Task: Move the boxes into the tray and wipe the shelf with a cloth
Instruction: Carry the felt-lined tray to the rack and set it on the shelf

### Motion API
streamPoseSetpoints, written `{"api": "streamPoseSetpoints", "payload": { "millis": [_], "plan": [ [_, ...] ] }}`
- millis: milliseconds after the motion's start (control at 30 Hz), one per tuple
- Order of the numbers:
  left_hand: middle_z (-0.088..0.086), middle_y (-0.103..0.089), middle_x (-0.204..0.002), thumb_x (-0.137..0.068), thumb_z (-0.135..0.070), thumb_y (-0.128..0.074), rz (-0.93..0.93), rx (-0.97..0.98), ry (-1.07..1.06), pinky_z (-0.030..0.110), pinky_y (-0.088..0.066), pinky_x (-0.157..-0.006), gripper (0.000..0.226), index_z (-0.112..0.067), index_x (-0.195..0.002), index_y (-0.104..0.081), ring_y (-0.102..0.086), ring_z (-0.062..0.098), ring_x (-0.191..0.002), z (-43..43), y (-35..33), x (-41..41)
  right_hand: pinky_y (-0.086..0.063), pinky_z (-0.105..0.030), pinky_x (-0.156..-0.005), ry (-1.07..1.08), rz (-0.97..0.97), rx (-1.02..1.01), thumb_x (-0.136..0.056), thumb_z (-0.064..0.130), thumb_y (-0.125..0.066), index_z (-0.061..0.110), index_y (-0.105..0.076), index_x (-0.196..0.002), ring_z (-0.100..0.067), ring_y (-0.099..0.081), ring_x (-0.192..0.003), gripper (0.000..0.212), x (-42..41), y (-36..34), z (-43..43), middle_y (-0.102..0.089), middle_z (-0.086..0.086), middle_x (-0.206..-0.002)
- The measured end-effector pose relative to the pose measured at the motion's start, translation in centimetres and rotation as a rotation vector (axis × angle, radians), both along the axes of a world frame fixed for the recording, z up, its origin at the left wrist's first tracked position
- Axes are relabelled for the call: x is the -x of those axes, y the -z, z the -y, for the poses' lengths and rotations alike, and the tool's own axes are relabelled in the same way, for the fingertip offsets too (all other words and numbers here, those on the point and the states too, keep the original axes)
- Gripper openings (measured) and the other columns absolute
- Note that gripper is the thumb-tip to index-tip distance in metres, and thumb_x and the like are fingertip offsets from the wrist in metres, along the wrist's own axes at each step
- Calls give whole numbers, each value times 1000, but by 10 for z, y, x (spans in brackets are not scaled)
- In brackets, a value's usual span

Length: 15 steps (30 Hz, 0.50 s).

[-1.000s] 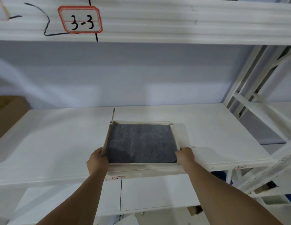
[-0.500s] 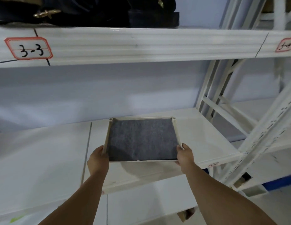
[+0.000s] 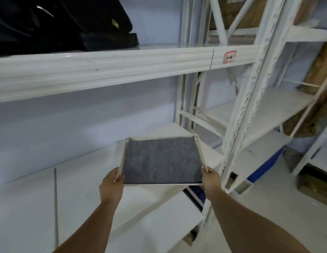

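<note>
I hold a shallow white tray (image 3: pixel 200 150) with a grey felt lining above the right end of the white shelf (image 3: pixel 82 179). My left hand (image 3: pixel 111 187) grips its near left corner. My right hand (image 3: pixel 211 179) grips its near right corner. The tray is lifted off the shelf board and holds nothing but the lining. No boxes and no cloth show in this view.
A white upper shelf beam (image 3: pixel 104 68) with a red-framed label (image 3: pixel 229 56) runs overhead, with black bags (image 3: pixel 67 24) on top. A perforated white upright (image 3: pixel 246 99) stands just right of the tray. Another rack with brown cartons (image 3: pixel 317 75) and a blue bin (image 3: pixel 266 165) lies beyond.
The tray rested on the shelf edge a second ago; both hands have lifted it and carried it right, and my view has swung right toward the upright and the neighbouring rack.
</note>
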State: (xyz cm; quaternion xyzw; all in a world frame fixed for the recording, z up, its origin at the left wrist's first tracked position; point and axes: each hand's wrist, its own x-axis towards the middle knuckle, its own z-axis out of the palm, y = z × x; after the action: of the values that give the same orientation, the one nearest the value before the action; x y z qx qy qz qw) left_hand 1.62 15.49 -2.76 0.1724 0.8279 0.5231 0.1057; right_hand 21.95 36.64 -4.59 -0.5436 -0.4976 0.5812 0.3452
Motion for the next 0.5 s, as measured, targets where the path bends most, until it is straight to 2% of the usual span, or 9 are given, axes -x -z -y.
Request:
{"api": "streamPoseSetpoints", "payload": {
  "millis": [67,133,200,267,300,367,500],
  "plan": [
    [10,-69,-104,-90,-14,-55,20,-57,98,47,-51,-92,22,-15,-110,-66,-65,34,-97,-8,-1,-8,-49,-35,-71,108,-21,-11,-99,27,-45,8,-63,-118,-29,-57,-93,32,-23,0,7,-61,-9,-104],
    [12,-65,-116,-89,-17,-61,97,-93,116,48,-47,-98,32,-11,-121,-61,-62,35,-106,-17,2,-15,-51,-44,-88,168,-37,3,-99,28,-46,6,-60,-123,-34,-57,-104,35,-42,1,14,-61,-14,-114],
    [10,-66,-113,-88,-22,-63,175,-109,150,45,-48,-97,31,-11,-117,-64,-63,33,-104,-22,2,-25,-48,-50,-97,227,-17,-12,-99,29,-46,5,-59,-125,-36,-57,-109,37,-65,2,25,-61,-16,-119],
    [7,-69,-88,-87,-22,-64,208,-110,242,46,-51,-89,9,-18,-88,-71,-65,30,-87,-27,4,-36,-49,-47,-94,312,-25,-22,-98,29,-47,5,-61,-123,-34,-58,-103,37,-89,0,38,-63,-15,-113],
    [5,-67,-78,-86,-22,-64,222,-117,282,48,-52,-87,10,-20,-78,-69,-64,28,-79,-31,4,-42,-49,-44,-90,354,-36,-18,-98,29,-48,5,-62,-121,-31,-57,-98,36,-101,0,44,-62,-14,-107],
    [3,-66,-73,-85,-20,-65,256,-127,362,51,-52,-89,13,-23,-73,-68,-61,24,-73,-38,8,-55,-47,-41,-82,432,-58,-5,-97,26,-50,2,-63,-118,-28,-56,-92,34,-127,1,56,-61,-12,-100],
    [0,-69,-77,-85,-17,-65,296,-113,503,49,-52,-89,17,-29,-73,-68,-64,26,-76,-53,15,-91,-45,-38,-75,579,-57,-16,-97,23,-52,2,-65,-113,-29,-55,-88,30,-179,0,87,-60,-12,-94]
  ]
}}
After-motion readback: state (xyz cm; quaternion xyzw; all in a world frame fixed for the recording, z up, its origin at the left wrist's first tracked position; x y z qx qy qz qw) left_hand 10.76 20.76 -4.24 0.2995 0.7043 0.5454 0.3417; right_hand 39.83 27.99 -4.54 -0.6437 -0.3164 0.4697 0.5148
